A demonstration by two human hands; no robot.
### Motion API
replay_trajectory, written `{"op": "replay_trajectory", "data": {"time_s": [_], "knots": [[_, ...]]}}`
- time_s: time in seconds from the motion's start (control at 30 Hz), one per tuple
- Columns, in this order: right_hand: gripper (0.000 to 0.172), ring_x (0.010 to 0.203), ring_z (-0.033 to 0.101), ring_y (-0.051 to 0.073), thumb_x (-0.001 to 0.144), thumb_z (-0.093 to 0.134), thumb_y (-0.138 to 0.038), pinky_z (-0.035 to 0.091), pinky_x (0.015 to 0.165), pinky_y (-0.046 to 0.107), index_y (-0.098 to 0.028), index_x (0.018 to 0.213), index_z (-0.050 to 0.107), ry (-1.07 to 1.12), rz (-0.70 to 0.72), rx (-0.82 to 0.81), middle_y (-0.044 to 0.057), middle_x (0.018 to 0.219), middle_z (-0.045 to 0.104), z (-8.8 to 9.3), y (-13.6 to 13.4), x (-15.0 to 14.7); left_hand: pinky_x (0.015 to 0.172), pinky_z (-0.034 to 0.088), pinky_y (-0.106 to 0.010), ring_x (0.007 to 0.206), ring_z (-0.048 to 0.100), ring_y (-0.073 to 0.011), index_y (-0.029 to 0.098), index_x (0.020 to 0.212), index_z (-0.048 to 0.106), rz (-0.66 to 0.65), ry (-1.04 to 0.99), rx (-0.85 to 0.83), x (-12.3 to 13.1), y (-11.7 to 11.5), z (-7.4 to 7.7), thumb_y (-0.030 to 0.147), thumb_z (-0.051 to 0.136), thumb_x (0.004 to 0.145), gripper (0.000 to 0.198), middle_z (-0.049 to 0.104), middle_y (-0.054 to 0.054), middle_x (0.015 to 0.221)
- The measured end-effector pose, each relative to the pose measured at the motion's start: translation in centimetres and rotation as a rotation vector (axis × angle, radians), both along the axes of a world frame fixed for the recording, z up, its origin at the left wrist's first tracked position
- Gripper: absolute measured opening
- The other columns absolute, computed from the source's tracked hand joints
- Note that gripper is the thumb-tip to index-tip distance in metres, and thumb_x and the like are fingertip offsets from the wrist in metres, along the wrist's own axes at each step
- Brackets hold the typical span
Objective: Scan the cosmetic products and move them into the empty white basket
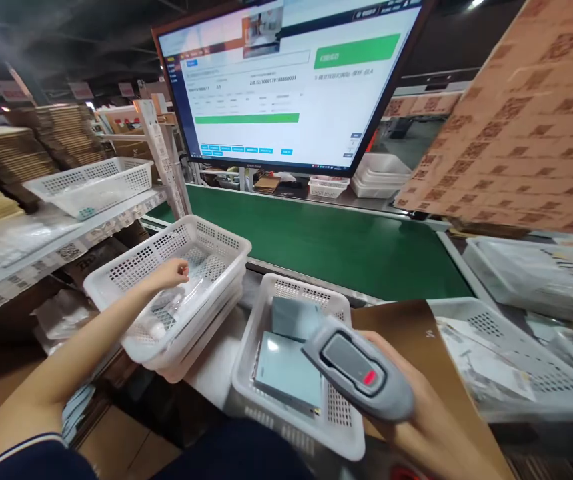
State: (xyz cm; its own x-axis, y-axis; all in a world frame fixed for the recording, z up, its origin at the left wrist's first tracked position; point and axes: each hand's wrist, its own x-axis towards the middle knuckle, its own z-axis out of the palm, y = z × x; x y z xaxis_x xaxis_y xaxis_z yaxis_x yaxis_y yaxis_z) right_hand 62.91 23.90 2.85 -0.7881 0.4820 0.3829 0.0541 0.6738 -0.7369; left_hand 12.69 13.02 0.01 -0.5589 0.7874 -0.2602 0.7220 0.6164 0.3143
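My right hand is wrapped around a grey barcode scanner with a red light on its top. The scanner's nose points left, over a white perforated basket. Inside that basket lie two flat pale-blue boxes, one partly behind the other. Over a stack of white baskets on the left, my left hand has its fingers curled together. Clear plastic packaging lies in the top basket just below those fingers. Whether they pinch any of it, I cannot make out.
A monitor stands above a green conveyor belt. At right are a brown cardboard sheet, a basket of packets and a hanging taped carton panel. A shelf with another basket is at left.
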Motion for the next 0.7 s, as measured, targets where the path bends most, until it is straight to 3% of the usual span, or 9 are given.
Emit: {"op": "replay_trajectory", "data": {"time_s": [0.07, 0.13, 0.2, 0.27, 0.33, 0.43, 0.53, 0.6, 0.7], "knots": [[0.041, 0.101, 0.072, 0.022, 0.09, 0.059, -0.012, 0.065, 0.082, 0.028, -0.028, 0.126, 0.068, 0.02, 0.082, 0.073, 0.008, 0.126, 0.07, 0.9, -0.5, -2.2, 0.067, 0.053, -0.029, 0.076, 0.07, -0.022, 0.021, 0.08, 0.06, 0.037, -0.012, 0.017, 0.0, 0.2, -0.4, 0.029, 0.073, 0.067, 0.02, 0.07, -0.002, 0.081], [0.042, 0.102, 0.071, 0.02, 0.085, 0.054, -0.007, 0.064, 0.083, 0.027, -0.026, 0.119, 0.068, 0.05, 0.144, 0.105, 0.008, 0.123, 0.068, 1.3, -1.0, -3.6, 0.061, 0.051, -0.031, 0.064, 0.065, -0.0218, 0.022, 0.073, 0.056, 0.084, -0.041, -0.001, 0.4, 0.3, -1.5, 0.026, 0.075, 0.06, 0.023, 0.064, 0.0, 0.069], [0.042, 0.102, 0.07, 0.02, 0.082, 0.052, -0.004, 0.063, 0.084, 0.028, -0.025, 0.116, 0.066, 0.043, 0.177, 0.097, 0.009, 0.122, 0.067, 1.1, -1.3, -4.3, 0.057, 0.047, -0.03, 0.056, 0.058, -0.0198, 0.022, 0.063, 0.052, 0.105, -0.086, 0.002, 0.8, 0.1, -2.4, 0.024, 0.073, 0.058, 0.021, 0.053, 0.003, 0.056], [0.04, 0.1, 0.07, 0.021, 0.081, 0.052, -0.004, 0.063, 0.083, 0.031, -0.023, 0.115, 0.064, 0.004, 0.186, 0.083, 0.011, 0.121, 0.066, 0.4, -1.5, -4.6, 0.056, 0.044, -0.026, 0.058, 0.056, -0.0175, 0.022, 0.059, 0.048, 0.093, -0.128, 0.064, 1.2, 0.0, -2.1, 0.025, 0.07, 0.06, 0.022, 0.048, 0.004, 0.054], [0.037, 0.096, 0.07, 0.022, 0.08, 0.052, -0.004, 0.063, 0.08, 0.035, -0.022, 0.112, 0.062, -0.049, 0.183, 0.087, 0.012, 0.121, 0.065, -0.1, -1.6, -4.6, 0.057, 0.045, -0.024, 0.066, 0.058, -0.0164, 0.022, 0.066, 0.049, 0.079, -0.165, 0.184, 1.5, -0.1, -0.5, 0.031, 0.069, 0.067, 0.022, 0.055, 0.002, 0.065], [0.038, 0.096, 0.072, 0.025, 0.08, 0.054, -0.007, 0.064, 0.079, 0.04, -0.021, 0.116, 0.06, -0.128, 0.176, 0.142, 0.015, 0.129, 0.063, 0.4, -2.0, -5.0, 0.057, 0.05, -0.024, 0.069, 0.062, -0.0162, 0.023, 0.085, 0.051, 0.067, -0.264, 0.394, 2.8, 0.3, 3.6, 0.043, 0.066, 0.077, 0.026, 0.063, 0.0, 0.08], [0.044, 0.101, 0.074, 0.029, 0.082, 0.057, -0.011, 0.064, 0.077, 0.043, -0.02, 0.125, 0.059, -0.204, 0.148, 0.213, 0.018, 0.137, 0.062, 2.1, -2.4, -5.8, 0.053, 0.051, -0.026, 0.058, 0.06, -0.016, 0.025, 0.097, 0.05, 0.039, -0.461, 0.6, 5.6, 1.5, 7.0, 0.046, 0.071, 0.079, 0.034, 0.059, 0.004, 0.07], [0.041, 0.101, 0.074, 0.031, 0.082, 0.058, -0.013, 0.063, 0.076, 0.044, -0.018, 0.123, 0.059, -0.263, 0.121, 0.239, 0.018, 0.137, 0.062, 3.3, -2.6, -6.4, 0.051, 0.05, -0.025, 0.053, 0.057, -0.0156, 0.025, 0.1, 0.052, 0.006, -0.553, 0.682, 8.2, 2.7, 8.1, 0.043, 0.074, 0.08, 0.035, 0.057, 0.006, 0.063], [0.036, 0.097, 0.072, 0.029, 0.081, 0.059, -0.014, 0.061, 0.075, 0.043, -0.019, 0.116, 0.059, -0.349, 0.059, 0.275, 0.015, 0.132, 0.063, 4.0, -2.6, -6.5, 0.051, 0.049, -0.024, 0.054, 0.059, -0.0155, 0.023, 0.103, 0.058, -0.05, -0.585, 0.697, 12.3, 4.5, 7.7, 0.041, 0.075, 0.084, 0.03, 0.059, 0.004, 0.065]]}}
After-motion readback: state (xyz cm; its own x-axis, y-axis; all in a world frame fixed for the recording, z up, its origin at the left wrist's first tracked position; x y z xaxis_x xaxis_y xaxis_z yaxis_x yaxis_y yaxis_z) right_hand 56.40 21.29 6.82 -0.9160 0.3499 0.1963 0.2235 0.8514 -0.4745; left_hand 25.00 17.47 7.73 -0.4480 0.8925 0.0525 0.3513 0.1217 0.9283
